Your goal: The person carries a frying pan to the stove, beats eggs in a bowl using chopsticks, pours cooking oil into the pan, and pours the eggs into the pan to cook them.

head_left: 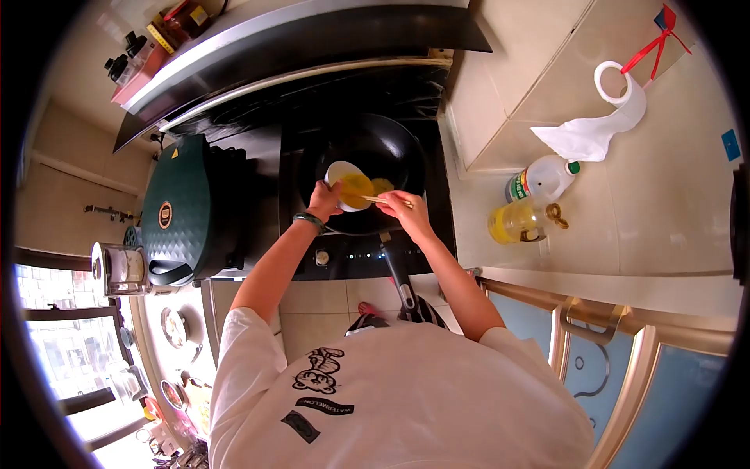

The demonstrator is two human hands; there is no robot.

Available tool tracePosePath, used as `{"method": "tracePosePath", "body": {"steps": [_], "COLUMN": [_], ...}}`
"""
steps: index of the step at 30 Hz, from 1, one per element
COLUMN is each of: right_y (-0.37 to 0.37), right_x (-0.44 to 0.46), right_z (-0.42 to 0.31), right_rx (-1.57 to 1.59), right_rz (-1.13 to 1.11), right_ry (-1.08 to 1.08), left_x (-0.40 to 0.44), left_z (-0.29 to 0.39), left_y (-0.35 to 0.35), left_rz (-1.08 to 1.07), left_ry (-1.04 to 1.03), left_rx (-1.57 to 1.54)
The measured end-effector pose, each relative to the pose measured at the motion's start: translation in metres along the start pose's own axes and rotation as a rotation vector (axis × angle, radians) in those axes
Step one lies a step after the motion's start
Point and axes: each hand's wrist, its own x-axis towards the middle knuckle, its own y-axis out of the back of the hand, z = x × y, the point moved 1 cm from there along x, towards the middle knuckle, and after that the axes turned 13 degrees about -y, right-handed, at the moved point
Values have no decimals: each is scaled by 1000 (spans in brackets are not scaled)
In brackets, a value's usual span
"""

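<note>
My left hand (325,200) grips a white bowl (337,169) by its rim, and the bowl is tilted over a black wok (380,139). Yellow liquid that looks like beaten egg (357,186) lies in the bowl. Some yellow egg (382,185) also shows in the wok, just right of the bowl. Closed around a pair of chopsticks (376,199), my right hand (407,209) keeps their tips at the bowl's right edge. The wok's handle (400,273) points towards my body. Beneath the wok is a black cooktop (297,248).
Left of the cooktop stands a dark green appliance (181,211). On the right counter are an oil bottle (516,221) and a white plastic jug (544,178). A paper roll (625,98) hangs on the wall. The range hood (312,51) spans the back.
</note>
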Motion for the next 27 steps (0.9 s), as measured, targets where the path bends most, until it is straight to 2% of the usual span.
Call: {"method": "tracePosePath", "body": {"steps": [5,7,9,11,13,15,17,20,25,27], "right_y": [-11,-12,-9,-5,4,10,16,21,3,-2], "right_x": [23,32,38,43,44,38,30,21,-14,-20], "right_z": [-2,-5,-12,-18,-24,-37,-49,-70,-121,-120], "right_rx": [15,16,-32,-97,-76,-111,-185,-343,-681,-758], "right_rz": [-38,-44,-24,6,-1,21,77,114,182,111], "right_ry": [-31,10,36,113,184,211,278,466,908,900], "left_x": [15,22,30,38,35,19,10,0,-31,-38], "left_z": [20,32,44,56,68,85,93,109,145,155], "left_y": [15,12,11,7,1,-6,-8,-5,5,9], "left_rz": [36,58,44,-24,-44,-38,-4,-109,-146,-148], "left_ry": [-42,-56,-172,-149,-445,-479,-672,-762,-897,-936], "left_rx": [252,307,490,560,835,794,838,874,843,843]}}
